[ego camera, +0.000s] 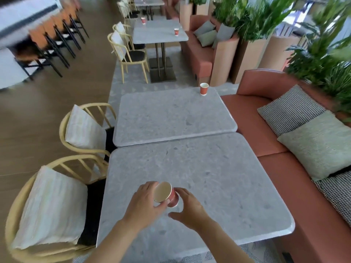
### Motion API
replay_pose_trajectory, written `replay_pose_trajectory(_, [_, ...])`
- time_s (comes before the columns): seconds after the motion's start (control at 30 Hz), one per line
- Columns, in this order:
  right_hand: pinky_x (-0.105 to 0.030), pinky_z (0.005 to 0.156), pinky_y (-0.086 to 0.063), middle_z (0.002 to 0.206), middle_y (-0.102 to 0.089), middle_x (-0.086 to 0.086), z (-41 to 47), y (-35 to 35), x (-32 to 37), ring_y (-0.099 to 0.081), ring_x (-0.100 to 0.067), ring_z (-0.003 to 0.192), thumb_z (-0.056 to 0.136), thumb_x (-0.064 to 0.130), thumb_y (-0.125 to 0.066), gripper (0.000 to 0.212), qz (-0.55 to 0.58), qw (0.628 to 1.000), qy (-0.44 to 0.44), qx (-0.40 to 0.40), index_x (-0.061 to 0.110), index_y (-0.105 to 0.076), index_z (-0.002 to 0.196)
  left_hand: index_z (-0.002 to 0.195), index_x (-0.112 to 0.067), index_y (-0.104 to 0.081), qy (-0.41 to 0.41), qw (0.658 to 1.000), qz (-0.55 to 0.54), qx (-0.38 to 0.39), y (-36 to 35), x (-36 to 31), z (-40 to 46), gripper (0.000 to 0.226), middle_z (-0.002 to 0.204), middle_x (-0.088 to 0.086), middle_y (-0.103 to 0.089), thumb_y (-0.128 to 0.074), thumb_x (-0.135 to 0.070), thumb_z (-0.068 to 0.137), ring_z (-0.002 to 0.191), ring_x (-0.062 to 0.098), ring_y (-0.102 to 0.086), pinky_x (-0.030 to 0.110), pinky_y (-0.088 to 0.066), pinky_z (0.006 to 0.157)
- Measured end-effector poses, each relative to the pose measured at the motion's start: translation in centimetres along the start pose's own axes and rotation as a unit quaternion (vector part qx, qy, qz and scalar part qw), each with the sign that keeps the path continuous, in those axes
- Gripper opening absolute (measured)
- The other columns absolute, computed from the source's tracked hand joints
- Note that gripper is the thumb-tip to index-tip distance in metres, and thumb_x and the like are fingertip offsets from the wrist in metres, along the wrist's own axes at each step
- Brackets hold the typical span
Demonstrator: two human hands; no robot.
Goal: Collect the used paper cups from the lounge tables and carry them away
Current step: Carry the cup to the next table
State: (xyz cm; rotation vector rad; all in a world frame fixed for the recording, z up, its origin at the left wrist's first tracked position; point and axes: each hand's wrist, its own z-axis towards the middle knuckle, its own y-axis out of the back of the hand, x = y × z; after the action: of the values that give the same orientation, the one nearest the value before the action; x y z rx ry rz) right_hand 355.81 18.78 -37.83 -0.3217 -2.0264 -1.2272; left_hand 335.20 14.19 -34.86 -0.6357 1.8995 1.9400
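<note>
Left hand (144, 203): a red paper cup (165, 194) is gripped at its rim, fingers (150, 186) and thumb curled round it.
Cup: tilted, held above the near bench (218, 186), mouth turned to the camera.
Right hand (187, 205): fingers relaxed and spread, just beside the cup's base; touching cannot be told.
Second cup (204, 89): upright at the far corner of the next bench (171, 118).
Far bench (157, 33): two more cups are seen, one (176, 32) near the sofa, one (143, 20) at the back edge.

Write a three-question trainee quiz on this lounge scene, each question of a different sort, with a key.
1. True or false: the left hand grips the tilted red paper cup.
2. Where does the upright red paper cup stand on the second grey stone table?
3. The right hand is: A gripping the sofa cushion, B beside the tilted cup, C on the chair.

Key: 1 true; 2 far right corner; 3 B.
</note>
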Motion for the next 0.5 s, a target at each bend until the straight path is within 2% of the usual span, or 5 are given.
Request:
replay_pose_trajectory(0.17, [-0.021,0.105,-0.045,0.13,-0.065,0.02,1.4,0.0,2.4,-0.058,-0.005,0.123,0.081,0.044,-0.082,0.055,0.005,0.999,0.04,-0.007,0.034,-0.064,0.131,0.142,-0.03,-0.051,0.025,0.998,0.027,-0.045,2.1,0.2,-1.9,0.072,0.136,-0.017,-0.054,-0.059,-0.072,0.084,0.122,0.007,-0.052,0.026,-0.046,0.102])
replay_pose_trajectory(0.33, [-0.016,0.094,-0.045,0.117,-0.067,0.022,1.8,-1.8,5.2,-0.061,-0.003,0.111,0.075,0.043,-0.081,0.046,-0.013,0.995,0.103,0.012,0.033,-0.068,0.119,0.143,-0.034,-0.048,0.067,0.995,0.039,-0.069,4.1,1.7,-5.4,0.071,0.141,-0.021,-0.05,-0.06,-0.073,0.086,0.13,0.005,-0.047,0.029,-0.042,0.109])
replay_pose_trajectory(0.5, [-0.028,0.098,-0.047,0.115,-0.067,0.018,1.8,-4.1,9.1,-0.062,-0.008,0.107,0.072,0.045,-0.076,0.047,-0.054,0.981,0.184,0.042,0.029,-0.068,0.115,0.14,-0.032,-0.048,0.095,0.987,0.074,-0.104,6.8,3.4,-9.8,0.072,0.14,-0.021,-0.047,-0.052,-0.078,0.085,0.134,0.003,-0.042,0.027,-0.036,0.113])
